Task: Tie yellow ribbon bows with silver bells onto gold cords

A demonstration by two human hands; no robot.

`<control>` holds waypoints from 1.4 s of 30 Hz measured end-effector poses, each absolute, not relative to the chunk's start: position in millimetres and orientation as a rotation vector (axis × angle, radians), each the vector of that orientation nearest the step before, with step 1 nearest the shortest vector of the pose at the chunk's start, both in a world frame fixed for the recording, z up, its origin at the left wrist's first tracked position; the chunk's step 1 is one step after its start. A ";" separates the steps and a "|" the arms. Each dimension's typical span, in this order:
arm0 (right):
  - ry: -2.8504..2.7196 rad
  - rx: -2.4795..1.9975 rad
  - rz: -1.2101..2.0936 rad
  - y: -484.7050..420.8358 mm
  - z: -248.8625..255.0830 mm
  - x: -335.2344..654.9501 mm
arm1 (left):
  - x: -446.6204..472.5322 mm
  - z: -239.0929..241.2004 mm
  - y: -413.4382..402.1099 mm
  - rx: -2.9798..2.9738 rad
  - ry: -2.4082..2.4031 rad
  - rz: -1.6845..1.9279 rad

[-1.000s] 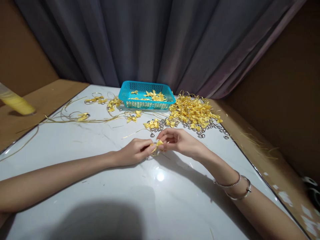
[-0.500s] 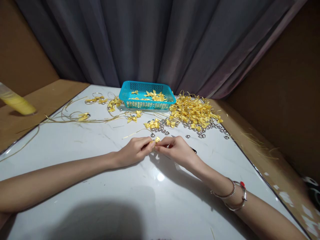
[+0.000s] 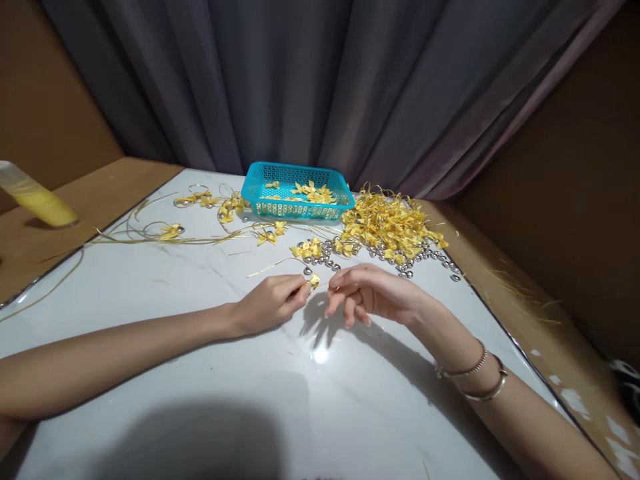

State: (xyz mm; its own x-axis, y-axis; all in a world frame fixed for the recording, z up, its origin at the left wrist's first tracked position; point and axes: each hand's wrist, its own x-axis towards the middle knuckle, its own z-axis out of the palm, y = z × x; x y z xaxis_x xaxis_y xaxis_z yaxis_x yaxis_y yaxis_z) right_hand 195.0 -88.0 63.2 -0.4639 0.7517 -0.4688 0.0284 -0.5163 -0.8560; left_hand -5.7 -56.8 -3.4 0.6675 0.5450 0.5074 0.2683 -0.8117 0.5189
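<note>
My left hand rests on the white table, its thumb and forefinger pinching a small yellow ribbon bow. Just to its right, my right hand is raised with thumb and forefinger together and the other fingers loosely curled. A thin gold cord runs from the bow to those fingertips; the exact grip on it is hard to see. Silver beads and several yellow bows lie just beyond my hands.
A turquoise basket with yellow bows stands at the back. Right of it is a heap of corded bows. Long gold cords stretch across the left. A bottle with yellow contents is at far left; grey curtains hang behind.
My right hand has moved right, away from the bow, turning its palm into view with the lower fingers spread. My left hand stays on the bow. The dark-handled tool beneath my right hand is now hidden.
</note>
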 end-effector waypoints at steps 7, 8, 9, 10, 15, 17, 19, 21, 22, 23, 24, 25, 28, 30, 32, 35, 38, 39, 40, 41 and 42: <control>-1.443 -1.392 1.255 -99.7 77.9 185.5 | -6.4 -3.0 -57.2 2.464 0.609 0.889; -1.442 -1.372 1.218 -100.5 77.0 183.5 | -6.4 -2.9 -57.3 2.464 0.602 0.887; -1.426 -1.348 1.203 -100.7 75.6 182.3 | -6.4 -3.0 -57.5 2.466 0.595 0.885; -1.400 -1.322 1.212 -100.4 74.0 181.9 | -6.3 -3.1 -57.6 2.470 0.588 0.883; -1.314 -1.268 1.400 -95.8 71.7 188.1 | -5.7 -3.7 -57.7 2.516 0.524 0.880; -1.360 -1.313 1.453 -95.1 75.1 190.4 | -5.7 -3.5 -57.9 2.538 0.491 0.881; -1.436 -1.376 1.467 -95.7 79.8 191.6 | -6.0 -3.4 -58.2 2.561 0.473 0.874; -1.532 -1.426 1.436 -96.6 84.4 192.1 | -6.3 -3.5 -58.6 2.584 0.471 0.862; -1.580 -1.436 1.413 -97.0 86.2 192.4 | -6.3 -3.6 -58.7 2.593 0.470 0.859; -1.626 -1.437 1.392 -97.3 87.5 192.8 | -6.4 -3.6 -58.9 2.600 0.470 0.857; -1.667 -1.435 1.376 -97.3 88.2 193.3 | -6.3 -3.5 -59.0 2.604 0.469 0.859; -1.702 -1.435 1.361 -97.3 88.5 193.8 | -6.3 -3.3 -59.2 2.604 0.468 0.864; -1.788 -1.459 1.292 -97.2 87.1 194.5 | -6.2 -2.5 -59.7 2.604 0.475 0.872; -1.850 -1.484 1.190 -98.2 85.3 193.9 | -6.4 -2.0 -59.8 2.614 0.481 0.868; -1.920 -1.501 1.016 -100.5 83.8 192.3 | -6.7 -1.8 -59.8 2.629 0.484 0.857; -1.988 -1.479 0.796 -104.8 82.1 187.9 | -6.8 -2.3 -59.5 2.645 0.473 0.864; -1.967 -1.431 0.796 -106.4 79.0 182.5 | -6.6 -3.2 -59.3 2.664 0.456 0.881; -1.944 -1.426 0.812 -106.0 77.4 180.9 | -6.5 -3.5 -59.4 2.674 0.448 0.878; -1.918 -1.425 0.825 -105.2 75.5 179.5 | -6.5 -3.7 -59.4 2.683 0.442 0.877; -1.892 -1.428 0.838 -104.1 73.5 178.4 | -6.5 -3.8 -59.5 2.689 0.432 0.881; -1.868 -1.433 0.854 -102.9 71.5 177.5 | -6.5 -3.8 -59.7 2.694 0.422 0.883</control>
State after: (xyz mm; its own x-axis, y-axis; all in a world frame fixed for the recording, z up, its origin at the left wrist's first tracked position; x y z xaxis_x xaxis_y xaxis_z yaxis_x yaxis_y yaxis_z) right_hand 177.5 -102.9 71.5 -0.2135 0.9726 0.0919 0.5667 0.1999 -0.7993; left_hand -6.5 -59.7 -3.8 0.7715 0.3549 0.5280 0.1876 -0.9199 0.3442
